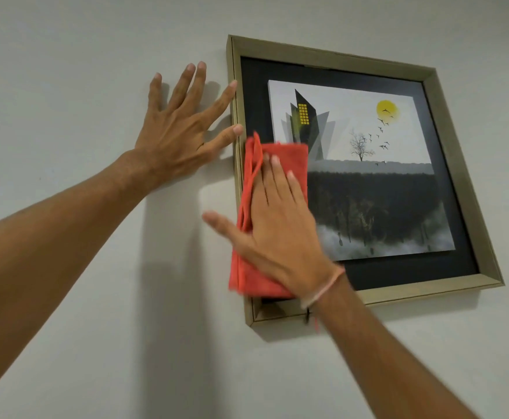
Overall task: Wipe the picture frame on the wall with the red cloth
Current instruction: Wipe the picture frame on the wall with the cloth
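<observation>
A square picture frame with a dull gold border hangs on the wall, holding a print of a dark building, a yellow sun, birds and a bare tree on a black mat. The folded red cloth lies flat against the frame's left side, over the glass and the left border. My right hand presses the cloth flat with fingers spread; it looks slightly blurred. My left hand rests flat on the wall left of the frame, fingers apart, with thumb and index tip touching the frame's left edge.
The white wall surrounds the frame on every side. A pale string bracelet sits on my right wrist. Shadows of both arms fall on the wall below the frame's left corner.
</observation>
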The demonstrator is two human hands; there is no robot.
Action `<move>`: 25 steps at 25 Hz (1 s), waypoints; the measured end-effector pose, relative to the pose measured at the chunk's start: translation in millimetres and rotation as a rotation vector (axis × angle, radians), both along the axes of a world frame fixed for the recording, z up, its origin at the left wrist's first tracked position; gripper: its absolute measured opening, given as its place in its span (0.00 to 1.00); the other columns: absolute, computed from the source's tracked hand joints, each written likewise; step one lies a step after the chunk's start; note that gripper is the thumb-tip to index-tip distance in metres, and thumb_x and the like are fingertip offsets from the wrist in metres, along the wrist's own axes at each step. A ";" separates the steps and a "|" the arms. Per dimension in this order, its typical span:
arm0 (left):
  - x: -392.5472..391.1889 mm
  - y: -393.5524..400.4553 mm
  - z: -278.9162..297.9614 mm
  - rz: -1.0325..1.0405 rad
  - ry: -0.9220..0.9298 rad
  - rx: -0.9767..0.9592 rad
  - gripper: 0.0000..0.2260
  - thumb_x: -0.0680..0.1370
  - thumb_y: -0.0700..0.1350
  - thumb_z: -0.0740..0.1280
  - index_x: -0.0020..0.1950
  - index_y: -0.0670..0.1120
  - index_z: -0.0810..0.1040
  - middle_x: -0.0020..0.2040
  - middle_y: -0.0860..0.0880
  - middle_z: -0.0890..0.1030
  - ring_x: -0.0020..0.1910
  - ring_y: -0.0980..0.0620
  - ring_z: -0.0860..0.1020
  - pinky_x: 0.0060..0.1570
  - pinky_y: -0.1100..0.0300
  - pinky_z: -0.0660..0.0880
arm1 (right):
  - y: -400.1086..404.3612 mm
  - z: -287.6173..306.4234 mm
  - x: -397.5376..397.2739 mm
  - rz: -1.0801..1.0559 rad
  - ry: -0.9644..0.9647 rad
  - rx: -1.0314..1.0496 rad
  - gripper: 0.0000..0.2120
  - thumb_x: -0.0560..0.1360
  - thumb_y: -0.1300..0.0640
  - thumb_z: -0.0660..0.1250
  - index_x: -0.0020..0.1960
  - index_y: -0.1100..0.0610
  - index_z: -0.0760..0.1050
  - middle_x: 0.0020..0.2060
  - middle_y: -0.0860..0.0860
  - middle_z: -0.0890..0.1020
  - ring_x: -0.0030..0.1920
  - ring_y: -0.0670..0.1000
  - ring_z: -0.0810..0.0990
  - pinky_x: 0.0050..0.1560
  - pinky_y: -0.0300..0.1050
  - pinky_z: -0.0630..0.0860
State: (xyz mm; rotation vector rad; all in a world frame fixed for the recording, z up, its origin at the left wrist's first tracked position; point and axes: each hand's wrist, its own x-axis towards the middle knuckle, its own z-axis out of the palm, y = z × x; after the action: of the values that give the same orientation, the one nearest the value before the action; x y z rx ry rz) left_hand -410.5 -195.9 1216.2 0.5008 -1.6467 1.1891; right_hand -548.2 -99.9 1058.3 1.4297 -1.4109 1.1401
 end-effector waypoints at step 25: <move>2.1 2.8 -2.7 0.045 0.009 -0.017 0.34 0.78 0.68 0.35 0.83 0.59 0.41 0.85 0.42 0.41 0.84 0.44 0.40 0.78 0.31 0.44 | -4.8 64.1 -11.6 -0.098 0.110 -0.007 0.57 0.68 0.19 0.43 0.82 0.58 0.34 0.83 0.56 0.41 0.83 0.51 0.38 0.83 0.55 0.41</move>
State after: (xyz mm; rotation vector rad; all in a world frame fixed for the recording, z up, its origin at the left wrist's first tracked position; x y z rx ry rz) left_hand -408.3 -193.1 1213.6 0.5347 -1.6236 1.2313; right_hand -559.9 -104.7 1122.4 1.3815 -1.3827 0.9892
